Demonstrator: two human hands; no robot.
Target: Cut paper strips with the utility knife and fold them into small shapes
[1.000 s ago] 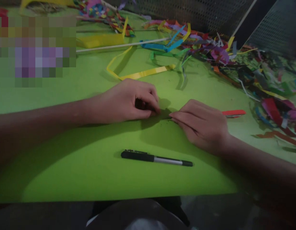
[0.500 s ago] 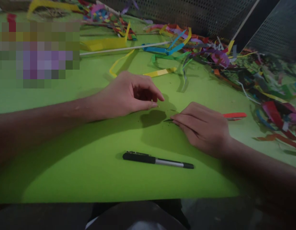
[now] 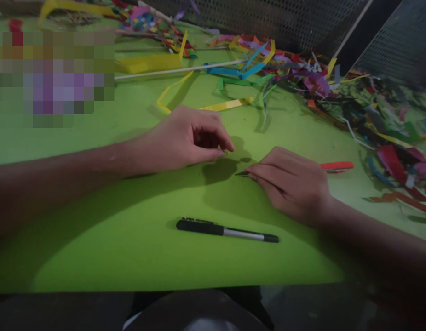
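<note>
My left hand [image 3: 188, 135] hovers low over the green tabletop, thumb and forefinger brought together in a pinch. A tiny speck shows at those fingertips, too small to name. Closed around a red-handled cutter knife [image 3: 338, 166], my right hand [image 3: 290, 184] rests just to the right. The knife's dark pointed tip sticks out past my fingers toward the left hand, close to the table, and its red end shows behind the hand. Small dark crumbs lie by the tip. Nearer to me is a capped black and silver pen [image 3: 227, 231], lying on the table.
Curled paper strips in many colours [image 3: 316, 82] are heaped along the back and right of the green table [image 3: 130, 262]. A thin pale stick [image 3: 178, 70] lies among yellow strips [image 3: 230, 105] beyond my left hand. A perforated dark panel [image 3: 268, 23] stands behind. The upper left is pixelated.
My left forefinger has come down toward the thumb, narrowing the gap between them. My right hand and the knife have hardly moved; the pen lies where it was.
</note>
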